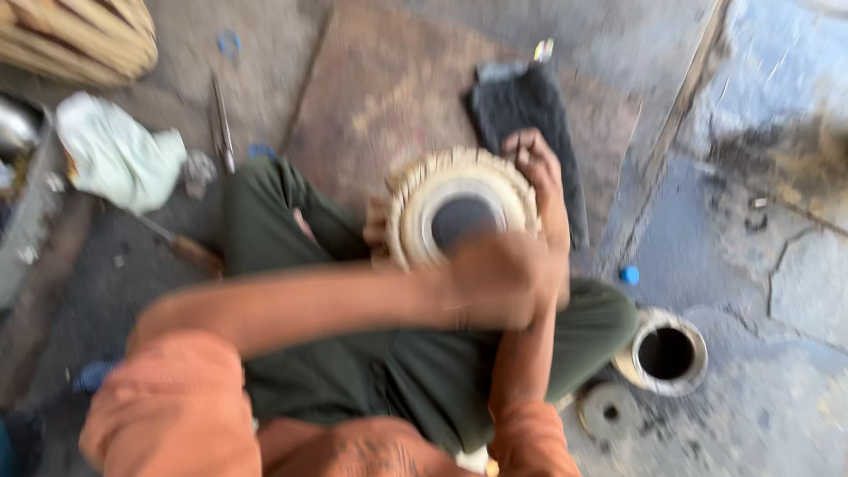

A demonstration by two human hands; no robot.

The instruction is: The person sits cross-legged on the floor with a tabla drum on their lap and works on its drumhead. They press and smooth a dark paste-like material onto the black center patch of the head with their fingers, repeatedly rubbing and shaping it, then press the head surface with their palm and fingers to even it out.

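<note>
While both hands grip the drum (459, 212), a tin (664, 353) stands nearby.

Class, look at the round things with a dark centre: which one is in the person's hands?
The laced drum in the lap; the right hand grips its rim. The metal pot and flat disc lie untouched on the floor.

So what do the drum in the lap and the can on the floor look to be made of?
Drum: pale, matte head with a dark round patch, likely hide; the ribbed rim looks like laced straps, though blur leaves it open. Can: probably metal, judging by the thin grey rim with a dull shine; its inside is dark.
</note>
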